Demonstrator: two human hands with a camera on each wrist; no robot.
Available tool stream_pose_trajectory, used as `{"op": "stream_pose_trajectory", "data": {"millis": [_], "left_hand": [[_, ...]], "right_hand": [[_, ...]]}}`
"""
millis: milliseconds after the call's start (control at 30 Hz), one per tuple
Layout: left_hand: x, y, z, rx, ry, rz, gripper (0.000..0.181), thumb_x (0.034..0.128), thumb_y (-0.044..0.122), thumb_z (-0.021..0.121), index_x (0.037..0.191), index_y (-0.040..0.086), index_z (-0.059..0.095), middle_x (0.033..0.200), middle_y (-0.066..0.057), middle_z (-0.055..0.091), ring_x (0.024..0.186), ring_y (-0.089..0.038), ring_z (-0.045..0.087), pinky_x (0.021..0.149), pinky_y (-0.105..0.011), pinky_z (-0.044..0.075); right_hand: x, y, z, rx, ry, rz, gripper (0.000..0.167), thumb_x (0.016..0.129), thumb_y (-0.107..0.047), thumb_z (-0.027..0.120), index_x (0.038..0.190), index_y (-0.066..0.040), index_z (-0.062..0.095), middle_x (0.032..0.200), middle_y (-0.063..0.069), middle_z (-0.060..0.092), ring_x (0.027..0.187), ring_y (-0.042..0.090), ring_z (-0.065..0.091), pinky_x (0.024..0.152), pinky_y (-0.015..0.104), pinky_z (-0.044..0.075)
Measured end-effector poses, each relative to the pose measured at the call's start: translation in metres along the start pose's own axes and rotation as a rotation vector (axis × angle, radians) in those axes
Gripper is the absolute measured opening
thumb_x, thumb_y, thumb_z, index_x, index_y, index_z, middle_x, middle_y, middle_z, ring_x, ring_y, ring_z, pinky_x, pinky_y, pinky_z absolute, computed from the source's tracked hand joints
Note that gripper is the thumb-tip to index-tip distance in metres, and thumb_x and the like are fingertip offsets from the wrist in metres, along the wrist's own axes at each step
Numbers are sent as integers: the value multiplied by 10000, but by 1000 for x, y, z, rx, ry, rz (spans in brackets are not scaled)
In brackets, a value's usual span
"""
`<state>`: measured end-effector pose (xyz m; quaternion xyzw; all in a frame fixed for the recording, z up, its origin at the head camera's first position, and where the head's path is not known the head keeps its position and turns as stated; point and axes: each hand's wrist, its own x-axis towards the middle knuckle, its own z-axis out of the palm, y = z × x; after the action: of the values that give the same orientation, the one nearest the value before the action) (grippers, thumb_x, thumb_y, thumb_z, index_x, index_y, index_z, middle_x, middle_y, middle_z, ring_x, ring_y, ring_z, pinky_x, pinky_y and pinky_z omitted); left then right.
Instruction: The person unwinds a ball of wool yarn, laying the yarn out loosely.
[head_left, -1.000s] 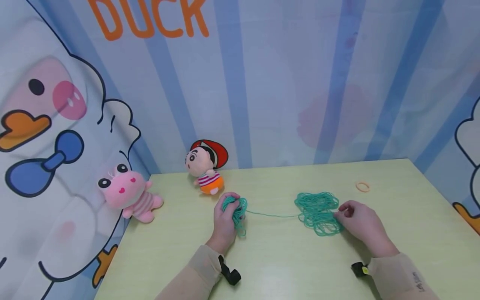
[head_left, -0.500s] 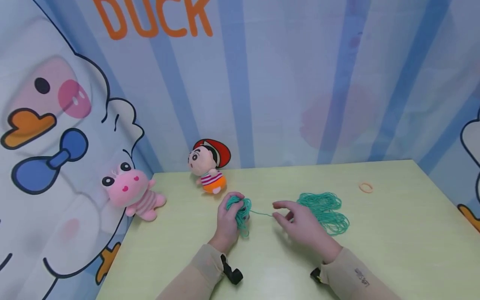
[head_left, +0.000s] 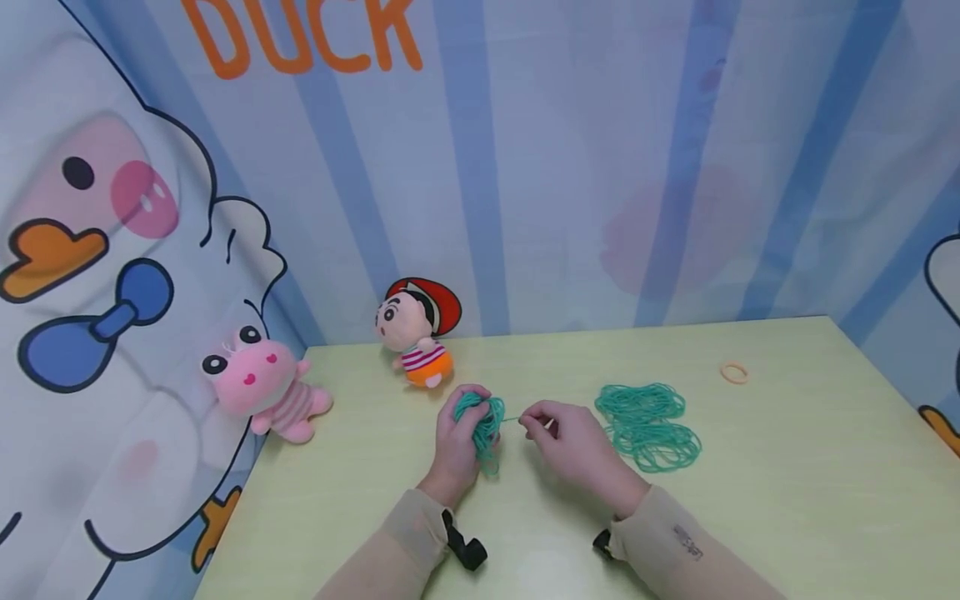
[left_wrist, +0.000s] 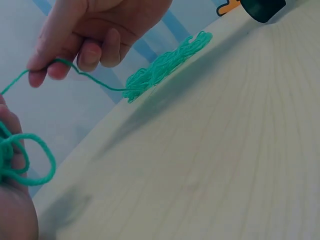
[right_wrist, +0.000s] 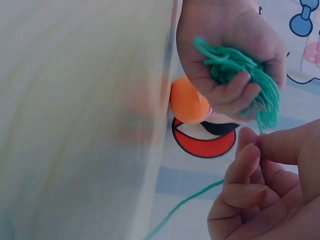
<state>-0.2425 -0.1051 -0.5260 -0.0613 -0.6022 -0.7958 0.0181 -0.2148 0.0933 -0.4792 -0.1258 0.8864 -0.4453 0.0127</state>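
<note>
Though near, hands point(head_left: 452, 450) point(head_left: 579, 443) apart: left around green yarn bundle point(head_left: 486, 423), right on strand point(head_left: 512, 419).

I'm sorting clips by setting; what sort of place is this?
Probably a staged, child-themed craft corner: a blue-striped fabric backdrop printed with a white cartoon duck, a pink plush toy with striped body, and a green yarn bundle on a pale yellow table.

The table point(head_left: 787, 467) looks smooth, wood-grained and faintly glossy; the yarn point(head_left: 654, 429) on it, matt; the curtain point(head_left: 555, 167) behind it, creased cloth; the toy point(head_left: 288, 408) at the table's left, plush.
</note>
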Motion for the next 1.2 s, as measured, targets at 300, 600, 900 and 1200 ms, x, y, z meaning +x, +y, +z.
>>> {"op": "stream_pose_trajectory", "data": {"millis": [300, 600, 900, 1200], "left_hand": [[1, -1, -2, 29, 27, -2, 199, 1072, 146, 544, 1210, 11, 590, 876, 11, 636, 629, -168, 555, 598, -279, 543], [0, -1, -1, 29, 39, -2, 252, 1071, 131, 528, 1247, -47, 562, 843, 16, 619, 621, -166, 549, 586, -272, 529], [3, -1, -3, 23, 19, -16, 296, 1088, 151, 535, 1272, -80, 518, 810, -2, 594, 619, -180, 557, 594, -260, 538], [3, -4, -4, 27, 15, -11, 278, 1084, 148, 533, 1248, -76, 530, 797, 9, 606, 606, -176, 561, 583, -258, 537]], "right_hand": [[-25, 23, -54, 15, 127, 8, 209, 1114, -258, 659, 1183, -97, 773, 1056, 108, 799, 738, 109, 634, 613, 261, 517], [-50, 62, -112, -86, 173, 58, 332, 1132, -358, 616, 1215, -77, 770, 1033, 100, 801, 732, 94, 617, 620, 285, 506], [-66, 103, -148, -222, 127, 209, 385, 1135, -366, 578, 1270, -57, 764, 1145, 134, 806, 898, 191, 687, 675, 334, 530], [-58, 121, -154, -343, 5, 304, 339, 1079, -325, 670, 1166, -16, 780, 1086, 163, 790, 910, 247, 700, 770, 422, 557]]}}
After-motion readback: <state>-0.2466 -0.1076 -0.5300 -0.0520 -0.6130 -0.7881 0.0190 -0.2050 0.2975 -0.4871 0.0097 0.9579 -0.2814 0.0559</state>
